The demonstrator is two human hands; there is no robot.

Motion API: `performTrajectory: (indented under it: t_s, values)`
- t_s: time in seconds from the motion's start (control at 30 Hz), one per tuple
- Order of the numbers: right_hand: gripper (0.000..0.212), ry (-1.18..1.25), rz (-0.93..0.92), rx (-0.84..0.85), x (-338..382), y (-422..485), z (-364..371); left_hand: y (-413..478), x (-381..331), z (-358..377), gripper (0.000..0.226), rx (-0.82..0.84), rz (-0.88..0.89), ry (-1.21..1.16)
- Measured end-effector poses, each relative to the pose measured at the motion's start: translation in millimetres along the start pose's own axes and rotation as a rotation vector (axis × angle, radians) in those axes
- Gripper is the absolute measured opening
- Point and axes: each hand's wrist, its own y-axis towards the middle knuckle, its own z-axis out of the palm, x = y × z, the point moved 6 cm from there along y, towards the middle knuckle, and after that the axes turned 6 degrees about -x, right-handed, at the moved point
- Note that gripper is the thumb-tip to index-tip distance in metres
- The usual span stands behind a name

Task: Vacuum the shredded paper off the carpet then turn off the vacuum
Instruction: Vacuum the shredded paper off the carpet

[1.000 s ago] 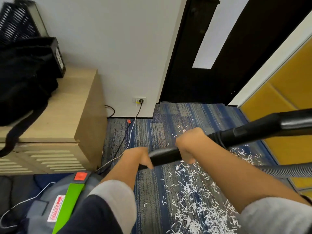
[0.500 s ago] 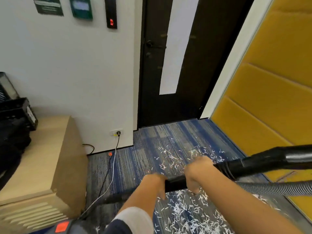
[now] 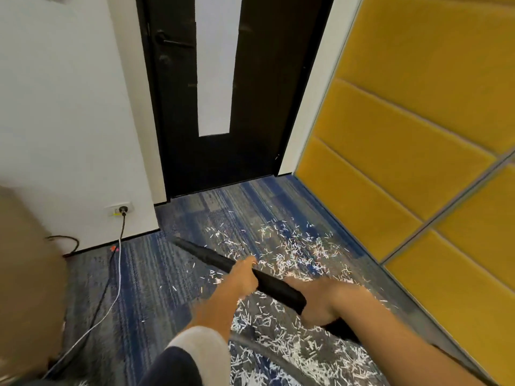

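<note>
Wand: there's the black vacuum wand (image 3: 211,257), slanting low across the middle of the floor, narrow tip aimed at the wall corner beside the door. I cannot tell if the tip touches the carpet.
Left hand: the left hand (image 3: 242,277) has its fingers curled round the wand about midway along.
Right hand: the right hand (image 3: 316,300) is wrapped round the thicker rear end, just behind the left.
Shredded paper: white slivers (image 3: 295,252) lie thick under both hands and spread right of the tip toward the yellow side.
Carpet: blue-grey stripes (image 3: 150,274), with only a few scraps left of the wand.
Hose: a grey curve (image 3: 267,352) lies over the paper, nearer than the hands.
Cord: a cable (image 3: 120,246) drops from the wall socket (image 3: 120,209) and trails across the carpet, well left of the tip.
Boundaries: a black door (image 3: 267,107) ahead, a yellow padded wall (image 3: 418,135) on the right, a blurred wooden cabinet (image 3: 28,274) on the left.
</note>
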Motion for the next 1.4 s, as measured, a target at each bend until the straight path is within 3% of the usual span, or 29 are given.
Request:
performTrajectory:
  t_s: [0.13,0.2,0.3,0.43,0.5,0.57,0.7,0.87,1.03,1.2,1.33,1.4]
  values:
    - [0.09,0.151,-0.01,-0.013,-13.3,26.1,40.5,-12.0,-9.8,36.6,0.054,-0.03,-0.331,-0.711]
    - [0.09,0.202,-0.028,-0.028,-11.2,34.6,50.5,-17.6,-15.8,55.3,0.069,0.053,-0.441,-0.879]
    - [0.087,0.358,-0.069,0.006,-0.9,40.3,53.6,-15.4,-12.9,66.8,0.091,0.113,-0.493,-0.865]
    - [0.086,0.628,-0.084,-0.005,5.6,61.1,41.7,11.0,-4.3,63.4,0.087,0.099,-0.487,-0.756]
    - [0.074,0.712,-0.064,-0.02,2.7,81.9,30.9,34.4,-2.8,56.6,0.084,0.075,-0.471,-0.696]
    - [0.061,0.773,-0.037,-0.032,1.5,95.8,15.2,51.7,-5.1,44.4,0.077,0.068,-0.463,-0.674]
    - [0.057,0.882,0.009,-0.035,6.4,124.6,-7.9,80.9,-10.2,22.9,0.061,0.155,-0.499,-0.624]
    - [0.056,0.93,0.055,-0.049,12.6,152.0,-24.1,112.0,-6.0,8.2,0.015,0.342,-0.519,-0.473]
    - [0.053,1.042,0.086,-0.041,12.5,163.6,-28.2,126.6,-8.3,-4.9,0.019,0.476,-0.491,-0.367]
    - [0.039,1.181,-0.015,0.007,8.8,156.2,-30.8,127.8,-12.5,-8.3,0.017,0.405,-0.463,-0.435]
    - [0.045,1.485,-0.019,0.075,4.6,153.8,-16.3,120.8,2.0,15.3,0.015,0.26,-0.515,-0.511]
    - [0.049,1.507,-0.025,0.079,6.3,156.6,-6.4,117.3,11.5,27.9,0.022,0.19,-0.552,-0.573]
